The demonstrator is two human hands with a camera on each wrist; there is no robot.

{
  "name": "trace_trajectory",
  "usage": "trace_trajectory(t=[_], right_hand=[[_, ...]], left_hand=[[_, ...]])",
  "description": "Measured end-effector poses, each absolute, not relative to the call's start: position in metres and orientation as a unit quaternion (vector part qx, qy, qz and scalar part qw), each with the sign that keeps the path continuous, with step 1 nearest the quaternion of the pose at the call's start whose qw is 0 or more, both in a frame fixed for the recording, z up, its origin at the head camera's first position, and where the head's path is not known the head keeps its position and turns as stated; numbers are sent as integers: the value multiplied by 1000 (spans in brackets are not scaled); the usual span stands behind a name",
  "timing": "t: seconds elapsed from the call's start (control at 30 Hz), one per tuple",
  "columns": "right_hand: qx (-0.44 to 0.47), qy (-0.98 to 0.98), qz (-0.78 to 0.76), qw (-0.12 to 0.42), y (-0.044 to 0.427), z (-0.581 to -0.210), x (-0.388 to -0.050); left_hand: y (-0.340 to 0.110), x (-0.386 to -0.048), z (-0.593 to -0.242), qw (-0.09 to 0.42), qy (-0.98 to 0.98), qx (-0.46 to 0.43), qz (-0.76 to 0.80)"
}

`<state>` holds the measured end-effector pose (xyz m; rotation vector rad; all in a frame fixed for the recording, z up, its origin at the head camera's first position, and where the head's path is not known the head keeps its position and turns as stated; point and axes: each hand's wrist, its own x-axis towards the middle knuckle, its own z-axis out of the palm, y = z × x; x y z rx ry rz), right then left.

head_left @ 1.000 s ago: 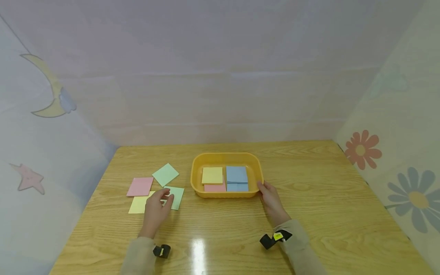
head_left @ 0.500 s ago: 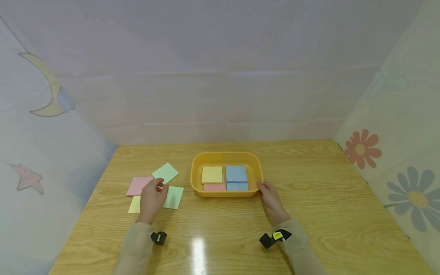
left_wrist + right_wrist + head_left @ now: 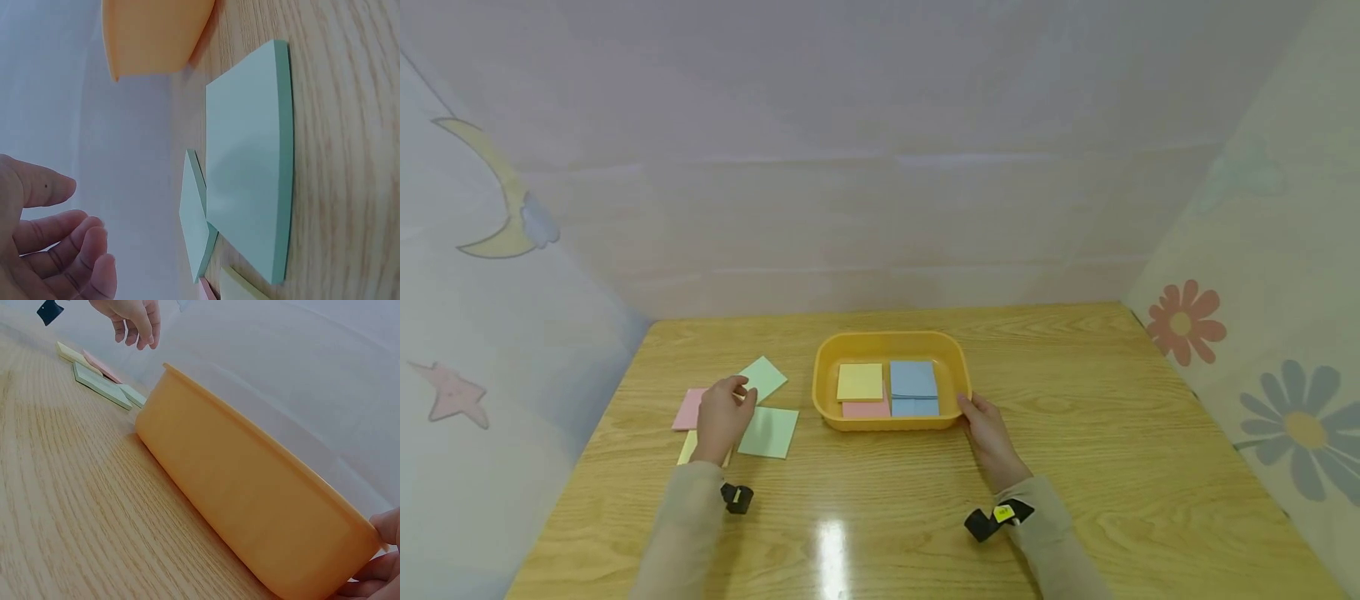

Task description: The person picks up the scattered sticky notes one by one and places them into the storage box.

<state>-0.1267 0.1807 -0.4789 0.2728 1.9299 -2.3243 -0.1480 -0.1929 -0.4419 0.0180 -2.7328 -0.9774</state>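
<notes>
My left hand point(image 3: 722, 421) hovers over the sticky note pads on the left, fingers loosely bent and nothing in its grasp. Near it lie a green pad point(image 3: 771, 433), a second green pad point(image 3: 764, 379), a pink pad point(image 3: 687, 410) and a yellow pad point(image 3: 687, 450), the last two partly hidden by the hand. In the left wrist view, the nearer green pad point(image 3: 247, 156) is well apart from the fingers. With thumb and fingers, my right hand point(image 3: 992, 439) grips the near right corner of an orange tray point(image 3: 891, 424), which stands on the table.
Inside the tray, a yellow pad point(image 3: 860, 382) overlaps a pink pad point(image 3: 867, 409). Beside them, one blue pad point(image 3: 913, 378) overlaps another blue pad point(image 3: 915, 407). The wooden table point(image 3: 1075, 400) meets a cloth backdrop point(image 3: 880, 225) along its far edge.
My left hand has moved left and farther from me, rising above the pads, and covers less of the nearer green pad. My right hand keeps its grip on the tray.
</notes>
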Motion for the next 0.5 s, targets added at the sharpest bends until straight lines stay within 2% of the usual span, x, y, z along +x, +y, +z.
trace_trajectory(t=[0.5], right_hand=[[87, 619, -779, 54, 180, -478, -127]], left_hand=[[-203, -174, -445, 70, -942, 7, -328]])
